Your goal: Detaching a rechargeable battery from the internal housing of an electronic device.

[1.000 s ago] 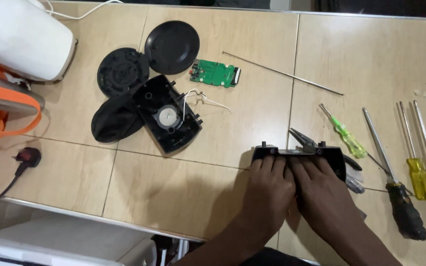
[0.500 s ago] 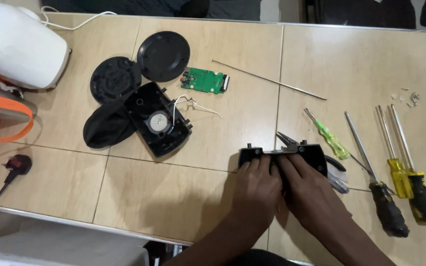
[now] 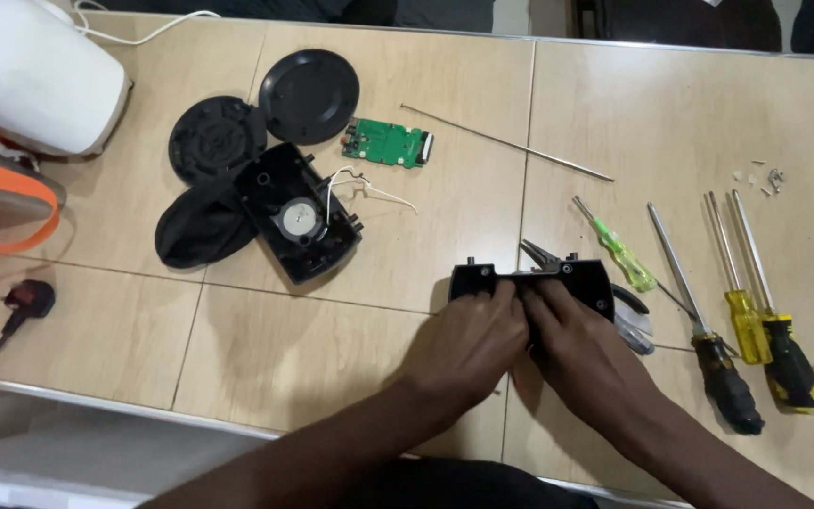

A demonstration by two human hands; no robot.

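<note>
Both of my hands rest on a black plastic housing part (image 3: 588, 279) lying on the tan tabletop. My left hand (image 3: 468, 341) grips its left half, fingers curled over the edge. My right hand (image 3: 578, 347) holds the right half, thumb side against the left hand. Pointed pliers (image 3: 541, 254) stick out from behind the part. Left of my hands lies an open black casing with a round speaker (image 3: 298, 220) and loose white wires (image 3: 369, 186). A small green circuit board (image 3: 389, 143) lies beyond it.
Two round black covers (image 3: 309, 83) (image 3: 214, 138) and a black cloth piece (image 3: 196, 230) lie at the left. A white appliance (image 3: 21, 75), orange strap (image 3: 2, 193) and black plug (image 3: 30, 299) are far left. Several screwdrivers (image 3: 746, 302), a thin rod (image 3: 511, 143) and tiny screws (image 3: 760, 177) lie right.
My hands stay clasped on the black housing part. The view has shifted slightly, so everything sits a little more to the left in the frame.
</note>
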